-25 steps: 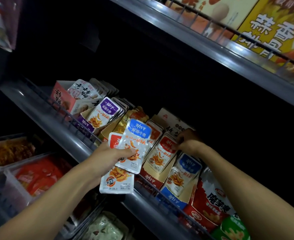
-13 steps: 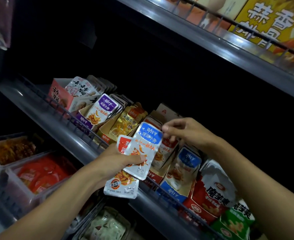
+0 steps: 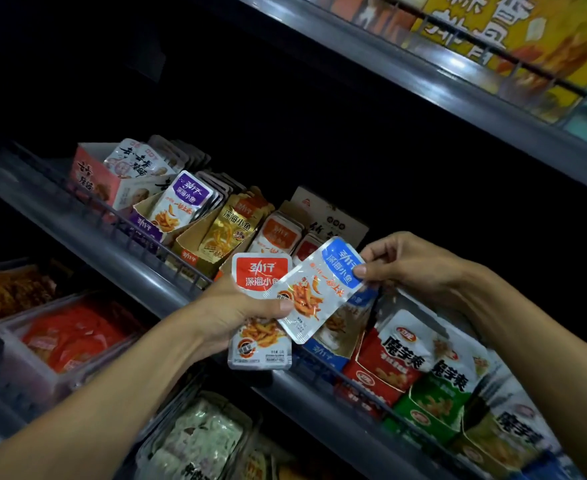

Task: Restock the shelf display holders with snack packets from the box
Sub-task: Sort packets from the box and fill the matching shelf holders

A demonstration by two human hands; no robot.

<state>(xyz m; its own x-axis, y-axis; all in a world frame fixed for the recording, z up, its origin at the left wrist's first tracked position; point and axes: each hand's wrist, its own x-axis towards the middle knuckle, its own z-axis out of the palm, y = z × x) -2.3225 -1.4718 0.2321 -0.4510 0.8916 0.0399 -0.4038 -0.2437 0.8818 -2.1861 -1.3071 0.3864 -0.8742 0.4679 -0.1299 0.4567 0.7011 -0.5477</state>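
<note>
Between both hands, right hand [image 3: 409, 268] pinches blue packet [image 3: 319, 289].

- You are facing a wire rail [image 3: 167, 261] fencing the shelf front, blocking low entry.
- Packed display holders [image 3: 212, 233] are filling the shelf; dark open room is lying above them.

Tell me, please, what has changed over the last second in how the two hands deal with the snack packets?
The right hand left the red-topped packets in the shelf holder, came up towards the left hand and now pinches the top of the blue-topped packet. The left hand still holds that packet and the red-topped packet behind it; the shelf holders look unchanged.
</note>
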